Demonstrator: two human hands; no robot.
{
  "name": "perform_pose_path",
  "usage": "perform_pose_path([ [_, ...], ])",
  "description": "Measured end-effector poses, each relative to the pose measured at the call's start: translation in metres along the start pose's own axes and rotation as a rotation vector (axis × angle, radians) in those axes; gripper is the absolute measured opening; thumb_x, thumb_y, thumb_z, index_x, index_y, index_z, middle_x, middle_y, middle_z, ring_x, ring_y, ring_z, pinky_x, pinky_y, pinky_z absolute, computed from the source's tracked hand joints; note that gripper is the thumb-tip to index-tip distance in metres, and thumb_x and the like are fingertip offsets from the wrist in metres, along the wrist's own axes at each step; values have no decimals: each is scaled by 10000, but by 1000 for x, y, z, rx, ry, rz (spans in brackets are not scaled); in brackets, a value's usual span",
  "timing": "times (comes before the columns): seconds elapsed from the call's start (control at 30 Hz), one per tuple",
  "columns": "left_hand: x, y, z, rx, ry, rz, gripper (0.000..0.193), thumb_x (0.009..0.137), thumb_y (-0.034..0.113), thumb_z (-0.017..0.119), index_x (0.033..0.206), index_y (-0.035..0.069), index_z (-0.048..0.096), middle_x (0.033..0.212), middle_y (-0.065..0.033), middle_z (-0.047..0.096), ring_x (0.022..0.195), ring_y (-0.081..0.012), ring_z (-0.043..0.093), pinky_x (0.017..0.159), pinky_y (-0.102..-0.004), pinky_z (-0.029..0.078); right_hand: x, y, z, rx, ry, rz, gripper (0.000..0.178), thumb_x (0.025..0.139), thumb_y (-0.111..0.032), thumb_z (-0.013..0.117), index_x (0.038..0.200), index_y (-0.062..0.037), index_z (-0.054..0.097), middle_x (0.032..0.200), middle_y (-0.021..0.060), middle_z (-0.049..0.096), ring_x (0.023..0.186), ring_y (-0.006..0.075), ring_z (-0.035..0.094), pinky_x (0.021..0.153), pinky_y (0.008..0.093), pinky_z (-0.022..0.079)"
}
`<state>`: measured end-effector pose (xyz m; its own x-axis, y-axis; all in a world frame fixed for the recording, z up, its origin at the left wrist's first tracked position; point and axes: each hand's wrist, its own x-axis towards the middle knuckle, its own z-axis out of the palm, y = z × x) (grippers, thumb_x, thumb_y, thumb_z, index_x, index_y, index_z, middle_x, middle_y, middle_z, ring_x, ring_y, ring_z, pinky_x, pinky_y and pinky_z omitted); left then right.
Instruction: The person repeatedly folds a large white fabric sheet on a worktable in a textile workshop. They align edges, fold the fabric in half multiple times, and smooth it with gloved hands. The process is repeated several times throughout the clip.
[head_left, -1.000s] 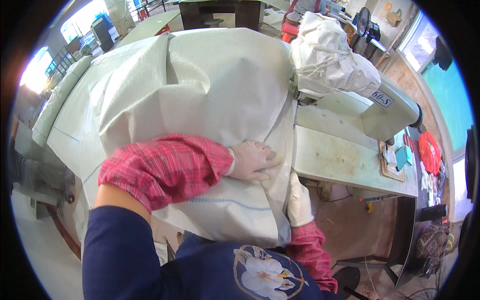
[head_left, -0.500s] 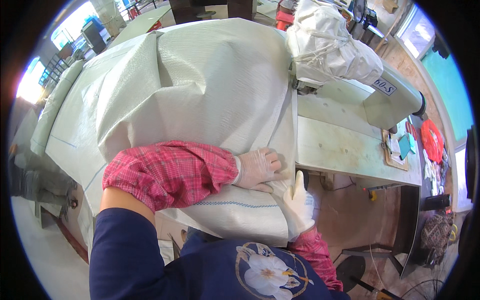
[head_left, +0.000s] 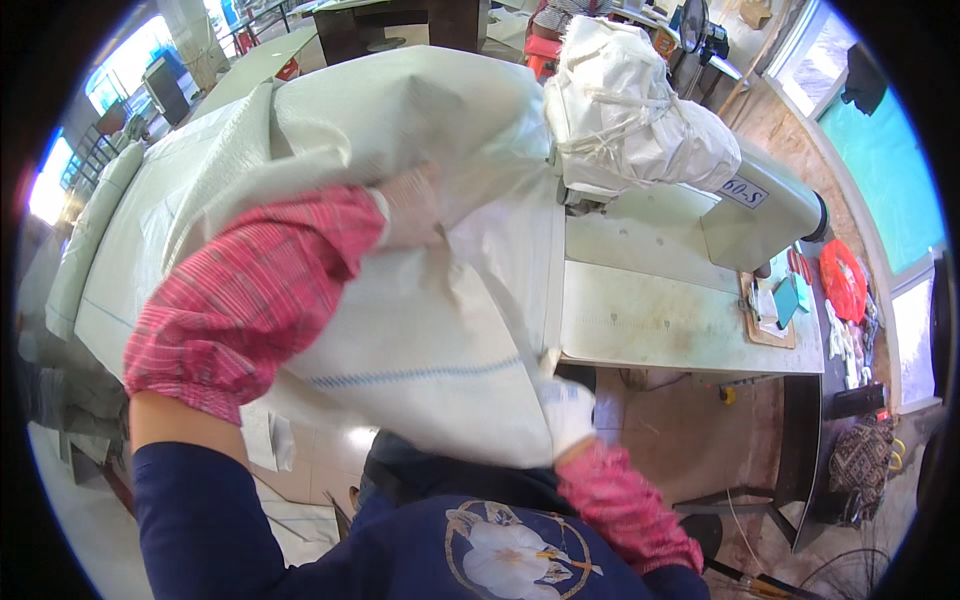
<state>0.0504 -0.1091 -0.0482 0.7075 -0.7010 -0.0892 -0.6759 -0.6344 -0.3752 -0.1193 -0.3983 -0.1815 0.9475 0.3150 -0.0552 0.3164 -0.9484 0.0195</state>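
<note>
A large white woven plastic sheet (head_left: 400, 345), with a blue stitched line near its front edge, is spread in loose folds over the table and hangs towards me. My left hand (head_left: 408, 207), in a thin pale glove and blurred by motion, is closed on a raised fold around the sheet's middle. The cloth bunches up beyond it. At the front right corner, my white-gloved right hand (head_left: 568, 412) grips the sheet's edge, thumb upward and the other fingers mostly hidden. Right of the sheet stands an industrial sewing machine (head_left: 765, 205), its head wrapped in tied white plastic cloth (head_left: 625, 110).
The machine's pale worktop (head_left: 680, 325) runs along the right, carrying a clipboard (head_left: 768, 315) near its far end. A red plastic bag (head_left: 842, 280) lies beyond. A rolled white sheet (head_left: 92, 240) lies at the far left. Dark table legs (head_left: 800, 450) stand at lower right.
My left hand has moved up and left from beside the right hand, dragging the cloth into a raised fold. My right hand stays at the corner. The view has shifted slightly.
</note>
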Motion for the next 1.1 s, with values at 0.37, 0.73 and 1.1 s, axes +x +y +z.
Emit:
perform_pose_path([
  [0.37, -94, 118, -201, 243, 608, 191, 170, 735, 230, 643, 805, 85, 697, 872, -114, 640, 906, -278, 574, 758, -403, 467, 248, 22, -67, 216, -122, 247, 577, 861, -425, 575, 1248, 2, 538, 1117, 175, 681, 991, 356, 671, 881, 420, 512],
  [0.73, 29, 156, -144, -246, -65, 248, 393, 727, 289, 691, 982, -10, 693, 1137, -178, 632, 1167, -317, 546, 1005, -451, 416, -27, -30, 2, 830, 18, -753, 350, 912, -294, 552, 1114, -23, 641, 981, 155, 710, 910, 354, 671, 826, 407, 521],
  [1.1, -1, 159, 0, -478, -144, 200, 555, 848, 226, 579, 1325, -31, 459, 1321, -213, 512, 1075, -344, 570, 958, -436, 442, -62, 8, -59, 1302, -71, -212, 305, 900, -255, 620, 1003, 32, 638, 786, 214, 657, 709, 358, 623, 650, 400, 482],
])
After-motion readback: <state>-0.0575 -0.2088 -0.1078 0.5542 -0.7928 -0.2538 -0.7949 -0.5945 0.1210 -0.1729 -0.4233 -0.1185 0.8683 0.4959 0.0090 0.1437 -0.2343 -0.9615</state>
